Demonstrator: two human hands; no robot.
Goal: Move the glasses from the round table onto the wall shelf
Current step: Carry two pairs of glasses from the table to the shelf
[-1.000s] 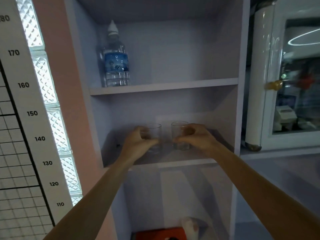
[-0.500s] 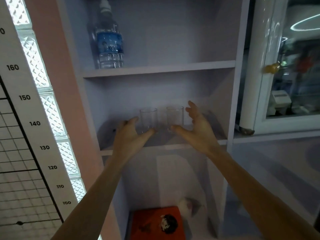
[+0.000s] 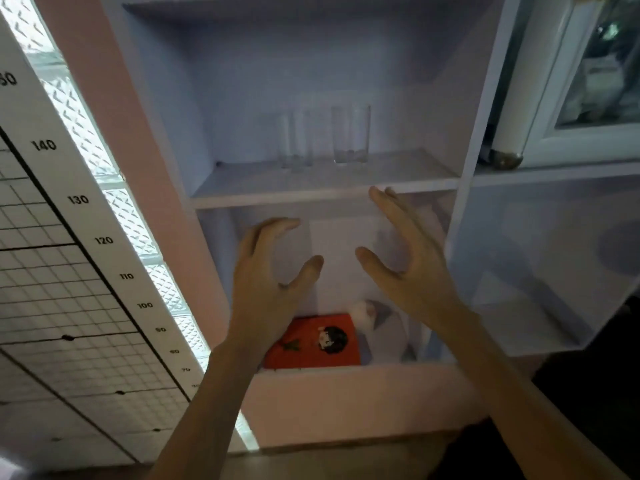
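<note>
Two glasses set on the wall shelf, hands free

The left glass (image 3: 294, 140) and right glass (image 3: 350, 135) stand upright side by side on the shelf board (image 3: 325, 197); whether more wait on the round table is unseen. The left hand (image 3: 266, 282) and right hand (image 3: 412, 268) hang below the board (fingers spread wide, holding nothing).

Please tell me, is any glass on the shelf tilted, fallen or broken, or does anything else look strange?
Nothing stands out. The left glass and the right glass both stand upright, side by side and apart, on the shelf. Both look empty; motion blur hides fine cracks. The left hand and right hand are open below the shelf.
</note>
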